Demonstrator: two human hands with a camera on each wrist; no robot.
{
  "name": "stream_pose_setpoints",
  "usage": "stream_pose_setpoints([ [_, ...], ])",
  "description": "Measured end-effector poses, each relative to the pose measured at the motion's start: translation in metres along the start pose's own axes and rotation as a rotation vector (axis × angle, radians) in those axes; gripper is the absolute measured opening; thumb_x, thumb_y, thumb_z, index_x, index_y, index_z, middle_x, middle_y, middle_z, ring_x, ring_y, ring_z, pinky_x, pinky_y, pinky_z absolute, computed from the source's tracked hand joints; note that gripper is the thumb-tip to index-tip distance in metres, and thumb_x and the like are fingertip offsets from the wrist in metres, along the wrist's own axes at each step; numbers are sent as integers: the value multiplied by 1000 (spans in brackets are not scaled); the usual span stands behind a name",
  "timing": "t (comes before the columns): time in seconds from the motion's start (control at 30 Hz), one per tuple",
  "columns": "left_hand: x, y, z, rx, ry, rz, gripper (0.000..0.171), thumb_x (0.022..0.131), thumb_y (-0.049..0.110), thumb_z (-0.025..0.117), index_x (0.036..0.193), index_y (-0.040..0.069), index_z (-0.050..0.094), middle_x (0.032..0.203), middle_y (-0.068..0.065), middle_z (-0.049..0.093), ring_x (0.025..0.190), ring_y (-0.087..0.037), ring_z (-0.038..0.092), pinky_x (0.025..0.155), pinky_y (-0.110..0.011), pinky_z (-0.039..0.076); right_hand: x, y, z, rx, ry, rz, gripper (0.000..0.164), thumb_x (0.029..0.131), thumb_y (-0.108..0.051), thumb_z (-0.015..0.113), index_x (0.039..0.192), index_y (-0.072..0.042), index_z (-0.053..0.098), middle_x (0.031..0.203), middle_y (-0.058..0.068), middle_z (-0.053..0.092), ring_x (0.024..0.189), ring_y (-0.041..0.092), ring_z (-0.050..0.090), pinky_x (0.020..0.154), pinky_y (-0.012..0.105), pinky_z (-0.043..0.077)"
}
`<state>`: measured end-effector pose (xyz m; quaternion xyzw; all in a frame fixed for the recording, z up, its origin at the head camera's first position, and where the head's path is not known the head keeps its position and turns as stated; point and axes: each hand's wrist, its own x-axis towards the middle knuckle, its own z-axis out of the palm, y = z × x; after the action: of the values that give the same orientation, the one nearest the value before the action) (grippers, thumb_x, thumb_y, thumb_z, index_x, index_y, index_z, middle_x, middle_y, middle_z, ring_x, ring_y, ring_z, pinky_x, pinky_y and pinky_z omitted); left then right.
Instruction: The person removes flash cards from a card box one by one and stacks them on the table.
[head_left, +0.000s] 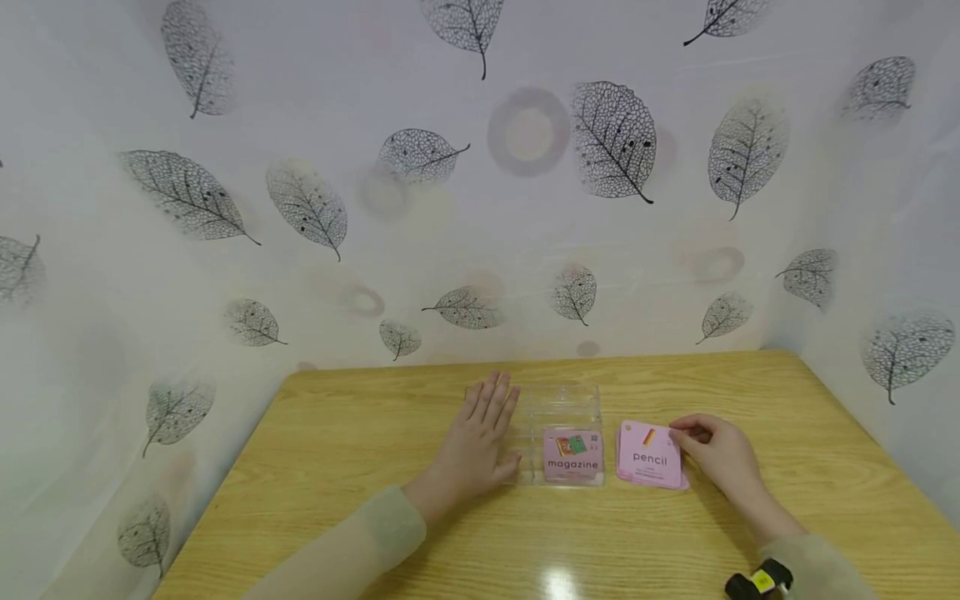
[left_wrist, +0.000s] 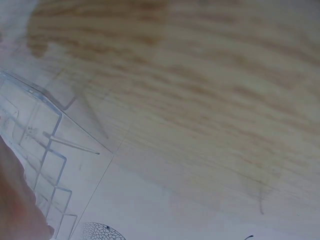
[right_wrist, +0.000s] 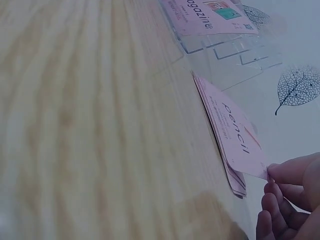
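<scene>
A pink flash card reading "pencil" tops a small stack of pink cards on the table. My right hand pinches its upper right corner between thumb and index finger; in the right wrist view that corner is lifted off the stack. To the left stands a clear plastic tiered holder with a pink "magazine" card in its front right slot. My left hand lies over the holder's left side, fingers straight, thumb spread toward the front.
The wooden table reaches back to a pale curtain printed with leaves. A black device with a yellow label sits at my right wrist.
</scene>
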<state>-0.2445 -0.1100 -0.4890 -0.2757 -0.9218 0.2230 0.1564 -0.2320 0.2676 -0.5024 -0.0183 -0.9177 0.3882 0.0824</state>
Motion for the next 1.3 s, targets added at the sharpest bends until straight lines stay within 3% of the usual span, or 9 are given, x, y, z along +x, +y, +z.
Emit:
stream_pose_setpoints([
  [0.67,-1,0,-2,26,28,-1,96,103,70,35,170,3,16,178,-21,14,167,-38,12,137,-46,18,4,2,-1,16,4,-27,18,96,-10,75,108,4,77,96,16,77,74,-3,57,64,16,48],
  [1.3,-1,-1,-5,20,-12,7,97,104,69,34,170,3,13,179,-21,6,167,-38,9,137,-46,16,3,-3,-1,57,19,-8,22,97,-10,76,111,7,76,98,18,79,74,-10,56,66,12,48],
])
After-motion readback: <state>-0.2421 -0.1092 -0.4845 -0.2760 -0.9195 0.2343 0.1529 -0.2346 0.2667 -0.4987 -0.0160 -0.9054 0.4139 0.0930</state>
